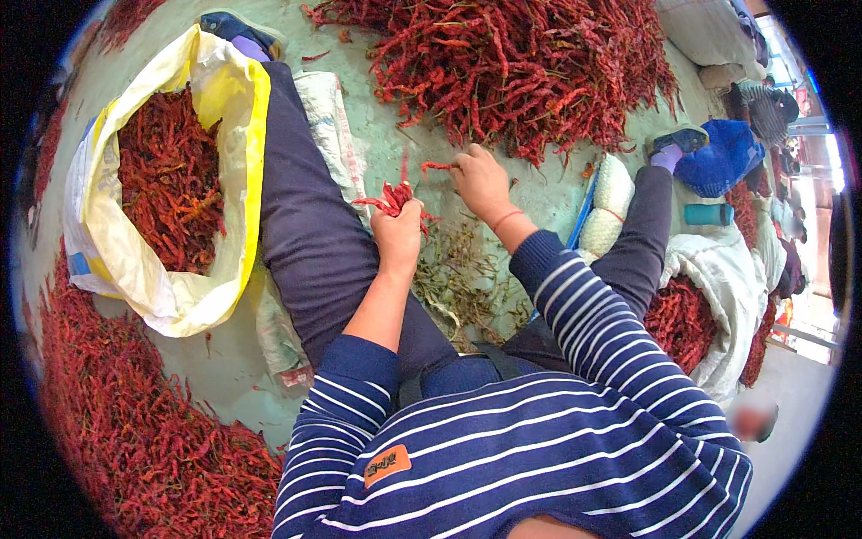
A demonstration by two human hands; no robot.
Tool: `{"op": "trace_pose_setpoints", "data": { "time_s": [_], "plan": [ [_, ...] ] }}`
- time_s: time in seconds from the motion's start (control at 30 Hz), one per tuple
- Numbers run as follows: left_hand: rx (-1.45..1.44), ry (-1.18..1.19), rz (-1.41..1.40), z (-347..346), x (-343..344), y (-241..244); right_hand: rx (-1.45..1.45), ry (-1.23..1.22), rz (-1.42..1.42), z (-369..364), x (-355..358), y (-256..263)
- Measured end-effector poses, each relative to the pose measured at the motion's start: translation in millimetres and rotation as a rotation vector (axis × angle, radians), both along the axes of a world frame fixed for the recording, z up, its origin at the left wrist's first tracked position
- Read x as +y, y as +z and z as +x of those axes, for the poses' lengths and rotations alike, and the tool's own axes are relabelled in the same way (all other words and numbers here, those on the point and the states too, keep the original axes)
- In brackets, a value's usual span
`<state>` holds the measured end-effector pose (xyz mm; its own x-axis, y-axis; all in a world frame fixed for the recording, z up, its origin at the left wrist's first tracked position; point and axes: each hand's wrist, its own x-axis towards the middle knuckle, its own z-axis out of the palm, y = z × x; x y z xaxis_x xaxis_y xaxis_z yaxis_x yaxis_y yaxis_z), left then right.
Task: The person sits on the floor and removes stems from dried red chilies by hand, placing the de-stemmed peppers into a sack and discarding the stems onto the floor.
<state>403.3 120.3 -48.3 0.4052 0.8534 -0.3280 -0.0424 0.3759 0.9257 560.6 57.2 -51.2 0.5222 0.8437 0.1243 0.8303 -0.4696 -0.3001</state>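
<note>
My left hand (399, 232) is closed around several dried red chillies (392, 199), their tips sticking out past the thumb. To its right, my right hand (481, 180) pinches one dried red chilli (436, 166) by its end, just short of the large heap of dried chillies (512, 74) on the floor. Between my legs, below both hands, lies a loose scatter of chilli stems (465, 276). On the left stands an open woven plastic sack (246, 202) with a yellow edge, partly filled with dried chillies (168, 182).
A second chilli heap (155, 431) spreads at the lower left. On the right are a white sack (727, 296) of chillies, a teal cylindrical container (708, 214), a blue cloth bundle (720, 158) and a whitish tied bundle (606, 209). Flattened sacking (330, 128) lies beside my left leg.
</note>
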Motion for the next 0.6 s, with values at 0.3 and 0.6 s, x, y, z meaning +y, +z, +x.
{"op": "trace_pose_setpoints", "data": {
  "time_s": [0.3, 0.6],
  "plan": [
    [-0.097, -0.194, -0.25, 2.2, -9.2, 6.3, 0.542, -0.043, 0.042, -40.8, -31.0, 32.6],
    [-0.086, -0.046, -0.31, -0.3, -4.8, -2.7, 1.238, 0.148, 0.007, -48.0, -37.5, 52.6]
  ]
}}
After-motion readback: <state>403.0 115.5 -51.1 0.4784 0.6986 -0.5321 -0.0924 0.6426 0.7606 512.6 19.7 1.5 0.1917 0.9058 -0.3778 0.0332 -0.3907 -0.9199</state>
